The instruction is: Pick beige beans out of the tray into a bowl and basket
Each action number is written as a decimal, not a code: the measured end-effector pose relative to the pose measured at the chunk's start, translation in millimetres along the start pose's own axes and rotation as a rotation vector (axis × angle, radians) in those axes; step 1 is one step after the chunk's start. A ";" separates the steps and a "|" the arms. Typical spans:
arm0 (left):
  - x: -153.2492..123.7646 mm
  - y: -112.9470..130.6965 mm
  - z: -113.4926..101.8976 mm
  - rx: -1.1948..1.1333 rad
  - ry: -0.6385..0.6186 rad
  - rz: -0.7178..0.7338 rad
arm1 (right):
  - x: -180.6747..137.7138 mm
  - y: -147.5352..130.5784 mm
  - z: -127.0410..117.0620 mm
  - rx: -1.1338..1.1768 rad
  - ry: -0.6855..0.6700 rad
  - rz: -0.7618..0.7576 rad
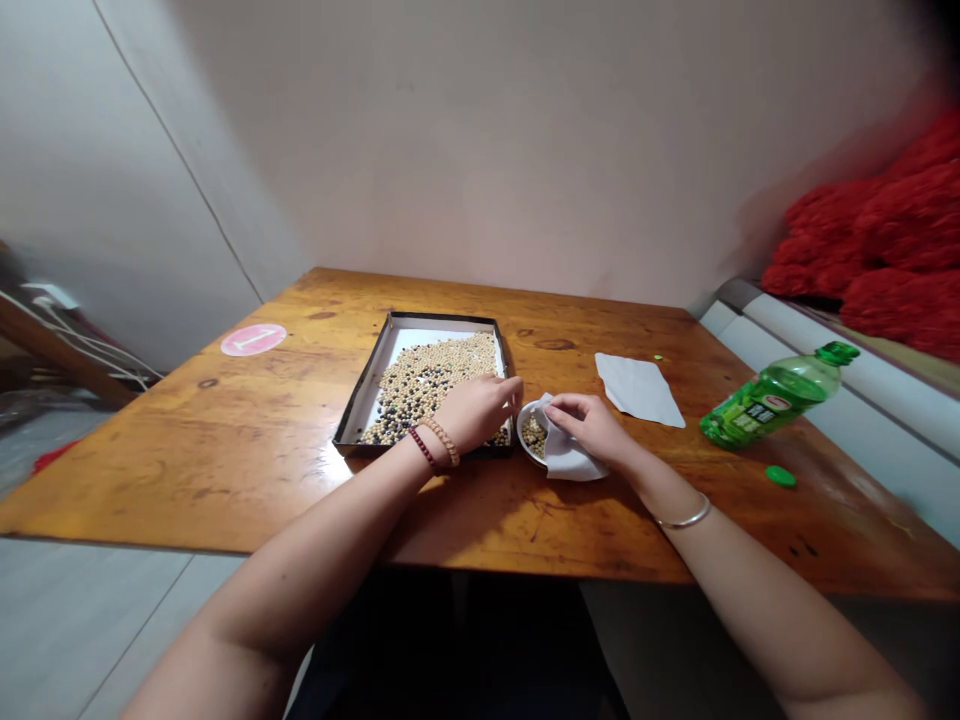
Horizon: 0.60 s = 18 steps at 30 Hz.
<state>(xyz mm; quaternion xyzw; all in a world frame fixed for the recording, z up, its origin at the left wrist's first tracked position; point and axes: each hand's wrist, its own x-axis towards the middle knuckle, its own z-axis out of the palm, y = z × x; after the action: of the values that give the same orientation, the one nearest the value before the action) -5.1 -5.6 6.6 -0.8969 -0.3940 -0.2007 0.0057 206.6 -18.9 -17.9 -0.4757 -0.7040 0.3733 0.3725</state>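
Note:
A dark metal tray [450, 318] lined with white paper lies on the wooden table [187, 470], holding a mix of pale and dark beans [427, 375]. My left hand [476, 412] hangs low over the tray's right side, fingers drawn together at the beans; whether it holds any is hidden. Just right of the tray stands a small white bowl [523, 420] with pale beans [534, 436] in it. My right hand [589, 425] pinches a white paper sheet [570, 460] that lies against the bowl's right side.
A flat white paper sheet [637, 390] lies right of the bowl. Further right are a green plastic bottle [776, 395] on its side and its green cap [781, 477]. A round pink sticker [253, 340] marks the table's left. Walls bound the far side.

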 end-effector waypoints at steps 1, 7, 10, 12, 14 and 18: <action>-0.2 2.1 0.0 -0.043 -0.001 0.039 | 0.4 0.7 0.4 0.018 0.015 0.002; -1.9 14.3 1.9 -0.121 0.087 0.152 | -1.1 0.6 1.2 0.080 0.000 0.042; -2.1 17.1 6.0 -0.050 0.149 0.158 | -2.3 -2.0 -1.4 0.067 -0.049 0.020; -2.2 17.8 9.5 -0.016 0.161 0.172 | -2.3 -3.4 -4.0 0.052 -0.088 -0.011; -2.5 18.0 12.3 0.006 0.155 0.195 | -2.0 -3.5 -6.2 0.039 -0.127 -0.031; -2.9 18.5 14.5 0.056 0.175 0.212 | -1.5 3.0 -5.9 0.082 -0.114 -0.010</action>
<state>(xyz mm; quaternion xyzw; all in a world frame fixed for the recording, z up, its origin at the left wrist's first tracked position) 11.4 -18.0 -5.0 -0.9120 -0.3007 -0.2652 0.0862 213.4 -18.5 -18.1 -0.4347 -0.7105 0.4265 0.3526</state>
